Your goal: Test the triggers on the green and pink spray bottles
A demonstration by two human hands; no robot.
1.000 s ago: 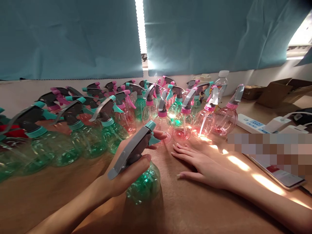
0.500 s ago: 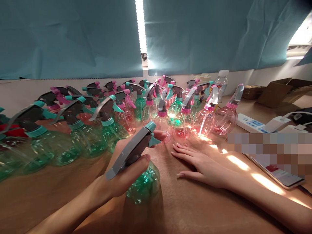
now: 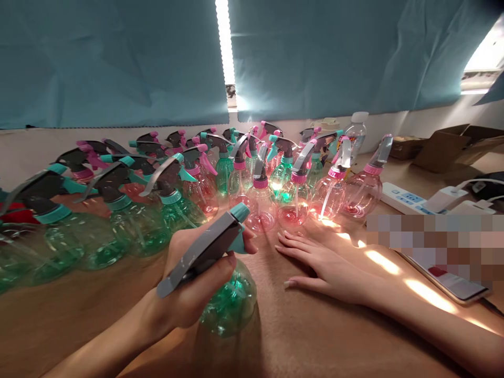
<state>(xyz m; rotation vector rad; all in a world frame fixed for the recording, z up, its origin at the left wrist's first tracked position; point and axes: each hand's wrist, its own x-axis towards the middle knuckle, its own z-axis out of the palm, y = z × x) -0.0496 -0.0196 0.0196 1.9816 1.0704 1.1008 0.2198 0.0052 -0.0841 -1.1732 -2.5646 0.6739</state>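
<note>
My left hand (image 3: 197, 283) is wrapped round the neck of a green spray bottle (image 3: 232, 304) with a grey head and teal nozzle. Its fingers curl at the teal trigger, and the bottle's neck is hidden behind the hand. My right hand (image 3: 318, 262) lies flat on the table (image 3: 307, 336), fingers spread, holding nothing. Just beyond my hands stand pink spray bottles, the closest being one with a pink collar (image 3: 260, 210). To the left of my left hand is a row of green spray bottles, among them one with a teal collar (image 3: 177, 212).
More pink and green spray bottles crowd the back near the wall. A clear water bottle (image 3: 356, 134) stands behind them. On the right are a power strip (image 3: 407, 198) with plugged-in chargers, a phone (image 3: 452, 281) and an open cardboard box (image 3: 452, 152).
My left fingers have drawn in on the trigger, and the held bottle's spray head has tipped slightly down and to the left. My right hand stays put.
</note>
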